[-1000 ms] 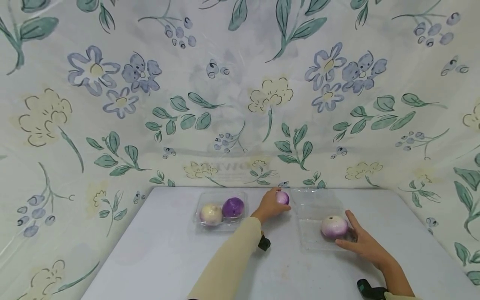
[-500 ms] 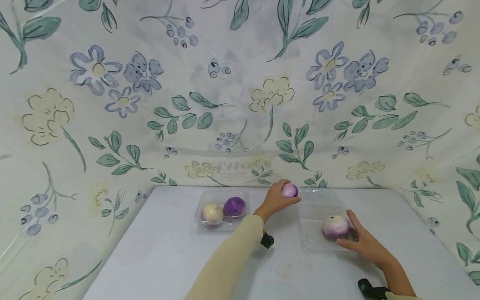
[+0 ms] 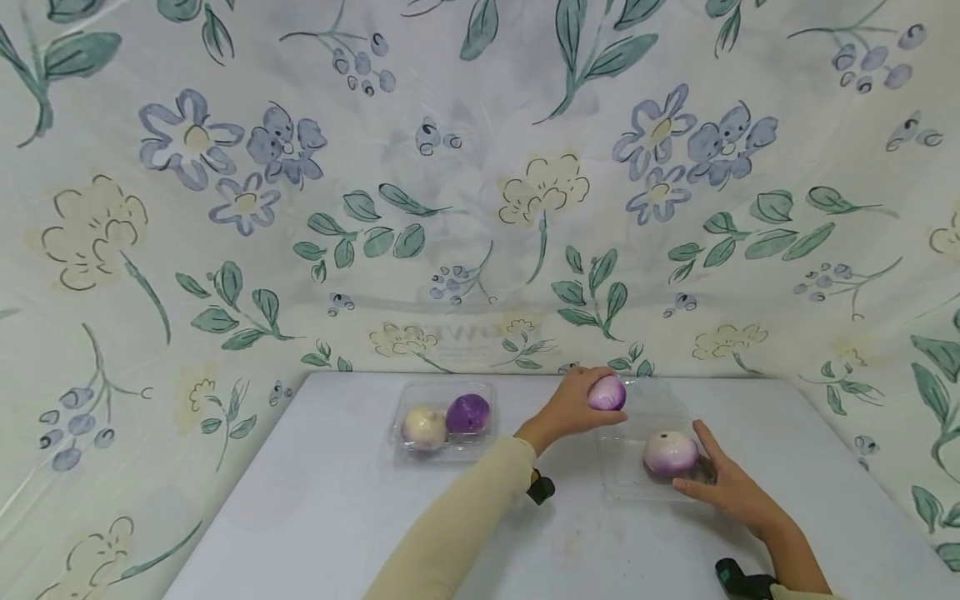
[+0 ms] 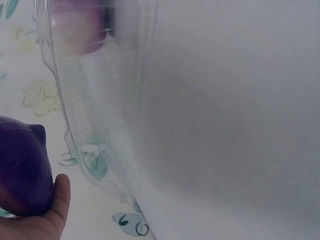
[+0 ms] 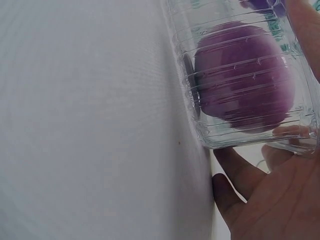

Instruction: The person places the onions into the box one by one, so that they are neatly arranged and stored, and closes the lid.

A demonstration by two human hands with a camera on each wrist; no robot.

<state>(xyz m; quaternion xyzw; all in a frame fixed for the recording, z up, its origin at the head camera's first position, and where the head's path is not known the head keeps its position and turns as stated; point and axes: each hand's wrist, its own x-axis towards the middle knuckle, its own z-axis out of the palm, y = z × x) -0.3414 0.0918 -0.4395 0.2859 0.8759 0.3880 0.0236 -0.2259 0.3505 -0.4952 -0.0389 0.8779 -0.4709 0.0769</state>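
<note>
My left hand [image 3: 572, 404] holds a purple onion [image 3: 607, 393] over the back-left part of a clear plastic clamshell box [image 3: 622, 490]. In the left wrist view the same onion [image 4: 22, 165] shows dark purple, with one finger along its side. Inside the box, at its front right, sits a pale onion with purple sides [image 3: 670, 454]. My right hand [image 3: 731, 492] grips the right end of this box, thumb at the front and fingers round the side. The right wrist view shows the ribbed clear wall close up, with the onion [image 5: 242, 75] behind it.
A second clear plastic box [image 3: 442, 457] stands at the back left, holding a whitish onion [image 3: 424, 428] and a deep purple onion [image 3: 468, 414]. Behind the white table [image 3: 337, 517] hangs a floral sheet [image 3: 480, 208].
My left hand has carried the purple onion to the right, from beside the right-hand box to over its back-left part. The right hand and the boxes stay in place.
</note>
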